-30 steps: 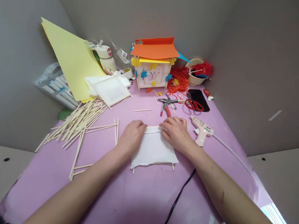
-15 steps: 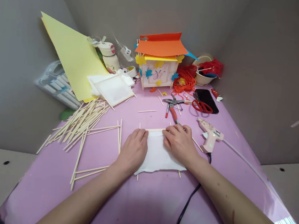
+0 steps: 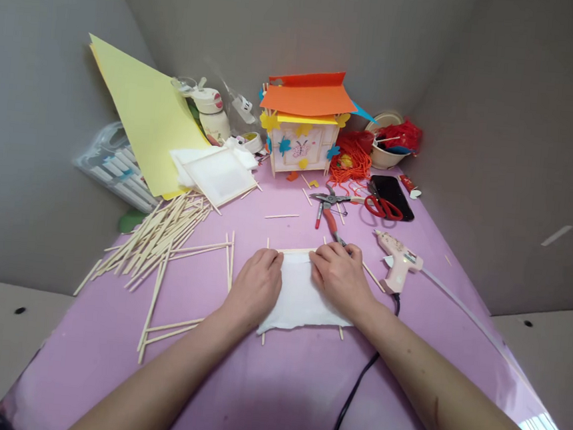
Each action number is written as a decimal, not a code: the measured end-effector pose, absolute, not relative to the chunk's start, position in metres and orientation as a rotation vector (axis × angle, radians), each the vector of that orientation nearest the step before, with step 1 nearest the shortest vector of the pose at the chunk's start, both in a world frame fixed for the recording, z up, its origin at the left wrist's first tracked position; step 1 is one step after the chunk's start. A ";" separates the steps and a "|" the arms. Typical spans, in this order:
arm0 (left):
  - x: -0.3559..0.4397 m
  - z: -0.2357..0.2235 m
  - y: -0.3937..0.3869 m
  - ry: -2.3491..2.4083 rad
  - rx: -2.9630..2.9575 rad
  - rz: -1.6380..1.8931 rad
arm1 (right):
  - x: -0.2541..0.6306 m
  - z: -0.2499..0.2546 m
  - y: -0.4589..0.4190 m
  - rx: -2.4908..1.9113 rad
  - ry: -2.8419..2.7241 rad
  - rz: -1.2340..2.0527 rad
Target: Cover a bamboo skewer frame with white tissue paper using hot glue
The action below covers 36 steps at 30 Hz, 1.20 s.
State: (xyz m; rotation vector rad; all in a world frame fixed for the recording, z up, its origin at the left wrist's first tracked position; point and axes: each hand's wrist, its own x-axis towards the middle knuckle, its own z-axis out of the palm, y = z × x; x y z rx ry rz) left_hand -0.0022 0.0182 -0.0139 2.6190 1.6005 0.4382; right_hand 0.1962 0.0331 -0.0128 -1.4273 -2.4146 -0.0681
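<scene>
From the head view, the only one I have, I see a white cloth (image 3: 298,298) lying on the purple table (image 3: 271,394), with thin sticks (image 3: 263,338) poking out past its near edge and another along its far edge. The left hand (image 3: 258,283) and right hand (image 3: 340,273) rest on the far corners with fingers curled down; the thumbs are hidden, so I can't tell whether they pinch. If one hand pulled harder, I'd expect the cloth to skew or wrinkle. The pliers (image 3: 332,199) reach close to the right knuckles, so a forward push might knock them. The glue gun (image 3: 398,250) has its cord (image 3: 345,406) running under the right forearm (image 3: 407,359); a snag could drag it, and a hot nozzle might burn.
</scene>
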 end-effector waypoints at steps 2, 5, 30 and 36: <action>-0.005 -0.012 0.018 1.592 2.601 0.554 | 0.199 -0.011 0.033 -1.426 -2.370 -0.048; -0.010 -0.001 0.021 1.599 2.576 0.773 | 0.206 -0.006 0.035 -1.447 -2.230 -0.031; 0.021 -0.011 0.026 1.432 2.760 0.352 | 0.197 -0.010 0.025 -1.408 -2.405 -0.079; 0.008 -0.005 0.021 1.577 2.689 0.294 | 0.202 -0.010 0.027 -1.433 -2.340 -0.082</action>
